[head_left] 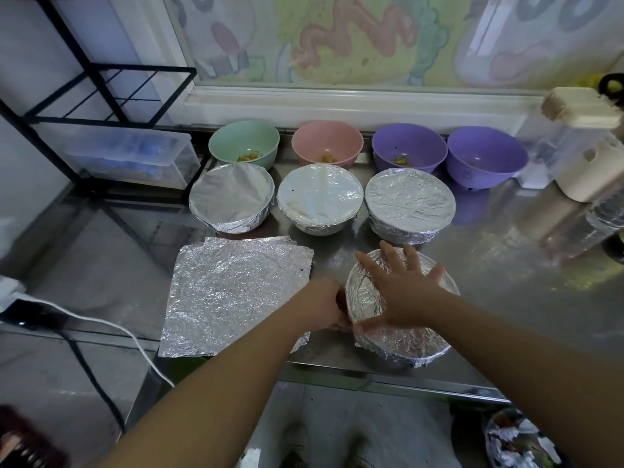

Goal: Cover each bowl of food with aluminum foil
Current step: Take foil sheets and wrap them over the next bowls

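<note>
Head view: right hand (401,292) lies flat on top of the foil-covered bowl (405,346), fingers spread, thumb reaching down the near-left rim. Left hand (324,305) is against the bowl's left wall; its fingertips are hidden by the bowl and the right hand, so their grip cannot be told.

The bowl sits near the front edge of the steel table (489,265), just right of a stack of foil sheets (233,295).

Behind it is a row of three wrapped bowls (319,197). Further back, four stand uncovered: green bowl (243,140), pink bowl (327,141) and two purple bowls (409,146), with small bits of food in them.

Black wire rack (101,79) and clear plastic box (135,157) stand at left. White cable (101,325) runs along the near left.

At right, a clear jar (580,130) is blurred and partly cut off.
</note>
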A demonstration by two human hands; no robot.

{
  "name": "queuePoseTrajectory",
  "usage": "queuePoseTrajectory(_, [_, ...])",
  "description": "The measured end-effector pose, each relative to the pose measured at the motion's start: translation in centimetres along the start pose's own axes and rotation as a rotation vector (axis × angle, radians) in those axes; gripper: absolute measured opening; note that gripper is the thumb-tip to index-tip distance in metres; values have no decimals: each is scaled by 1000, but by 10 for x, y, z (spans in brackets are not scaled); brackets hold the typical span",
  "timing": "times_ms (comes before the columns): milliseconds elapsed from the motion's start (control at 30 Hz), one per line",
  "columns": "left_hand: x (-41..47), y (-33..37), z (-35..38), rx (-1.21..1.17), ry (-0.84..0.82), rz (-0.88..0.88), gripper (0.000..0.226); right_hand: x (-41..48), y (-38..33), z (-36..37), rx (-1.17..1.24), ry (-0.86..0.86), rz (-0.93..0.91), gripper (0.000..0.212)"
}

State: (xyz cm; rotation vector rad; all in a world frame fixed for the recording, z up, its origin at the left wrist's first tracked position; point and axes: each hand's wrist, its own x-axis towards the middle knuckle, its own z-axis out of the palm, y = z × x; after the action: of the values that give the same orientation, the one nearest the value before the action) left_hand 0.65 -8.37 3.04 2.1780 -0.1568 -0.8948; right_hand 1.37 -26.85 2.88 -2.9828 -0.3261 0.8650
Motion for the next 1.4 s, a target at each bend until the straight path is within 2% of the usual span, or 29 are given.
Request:
queuePoseTrajectory(133, [-14,-7,15,-582,18,-172,16,0,1,2,3,2,-2,142])
queuePoseTrajectory(233, [-18,-2,18,-898,-1,-279,26,1,2,2,-2,10,-2,142])
queuePoseTrajectory(300, [-18,6,12,-1028,-49,-339,34,1,2,3,-1,11,-5,143])
queuePoseTrajectory(433, [-14,25,-6,-980,-243,-332,54,1,1,2,-4,10,-6,143])
queuePoseTrajectory(533, [-10,30,-13,-900,-316,-325,55,2,1,2,-7,9,-2,143])
queuePoseTrajectory(733, [3,40,-24,-827,-314,-267,49,1,1,3,-8,24,-5,144])
queuePoseTrajectory(900, [18,43,-29,-765,-457,-227,47,-1,0,3,-8,36,-16,141])
queuePoseTrajectory(1000, [26,42,-28,-724,-517,-204,71,-2,0,2,1,39,-20,140])
queuePoseTrajectory(1033, [26,43,-28,-690,-519,-193,79,-2,-1,2,2,41,-21,140])
queuePoseTrajectory(1067, [26,44,-29,-681,-492,-201,75,-2,-1,2,4,45,-23,140])
queuePoseTrajectory(1133, [30,43,-29,-724,-426,-252,48,-2,-2,3,12,51,-24,140])
queuePoseTrajectory(1233, [36,39,-25,-745,-382,-298,51,-2,-2,4,14,53,-21,141])
queuePoseTrajectory(1400, [41,38,-18,-802,-406,-302,52,-3,-2,3,11,60,-28,140])
